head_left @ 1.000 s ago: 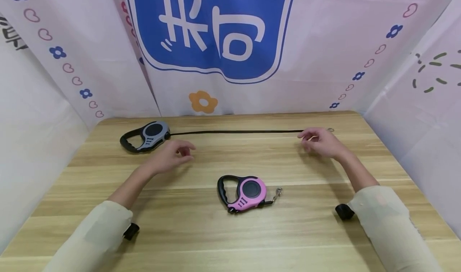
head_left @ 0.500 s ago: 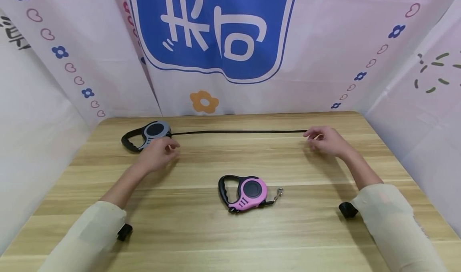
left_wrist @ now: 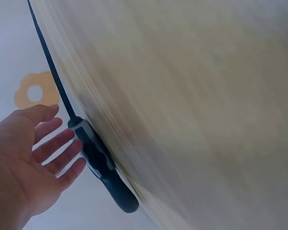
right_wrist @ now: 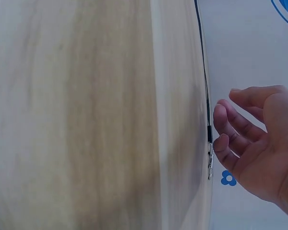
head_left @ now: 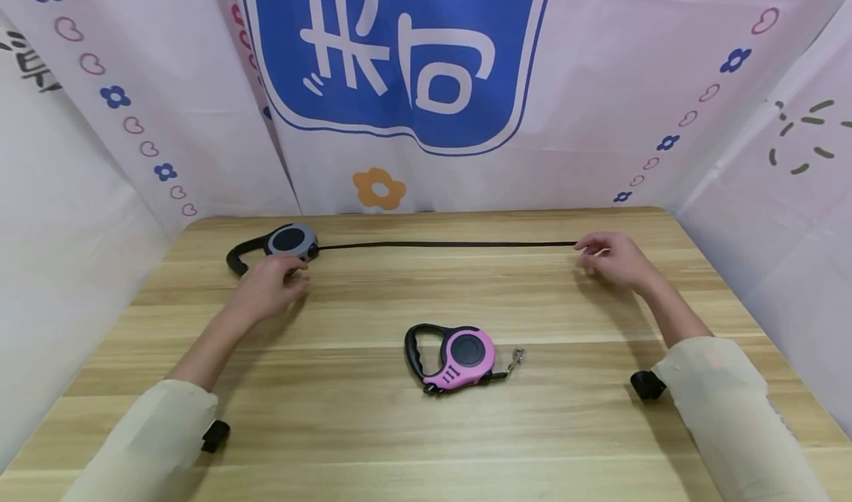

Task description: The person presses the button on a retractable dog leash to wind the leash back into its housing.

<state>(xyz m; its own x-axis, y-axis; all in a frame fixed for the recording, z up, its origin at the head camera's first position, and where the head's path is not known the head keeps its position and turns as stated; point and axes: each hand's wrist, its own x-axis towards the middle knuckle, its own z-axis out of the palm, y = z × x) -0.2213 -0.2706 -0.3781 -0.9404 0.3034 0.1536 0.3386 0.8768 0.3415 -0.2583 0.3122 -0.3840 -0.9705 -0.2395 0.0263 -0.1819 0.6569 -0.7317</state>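
A grey-and-black retractable dog leash (head_left: 289, 237) lies at the back left of the table, its black cord (head_left: 426, 244) drawn out straight to the right. My left hand (head_left: 268, 287) hovers at its front side, fingers loosely bent, overlapping the casing in the head view. In the left wrist view those fingers reach beside the black handle (left_wrist: 116, 189) and grip nothing. My right hand (head_left: 617, 258) hangs over the cord's far end with relaxed fingers. Its wrist view shows the metal clip (right_wrist: 210, 160) lying by the fingertips, not held; in the head view the hand hides it.
A pink-and-black retractable leash (head_left: 469, 354) lies mid-table, its short metal clip (head_left: 517, 355) pointing right. Printed cloth (head_left: 566, 117) hangs as walls behind and along both sides of the wooden table (head_left: 373, 443).
My left hand has moved left, from beside the cord to the grey leash's casing. The right hand has shifted slightly right, covering the clip. Both leashes stay put.
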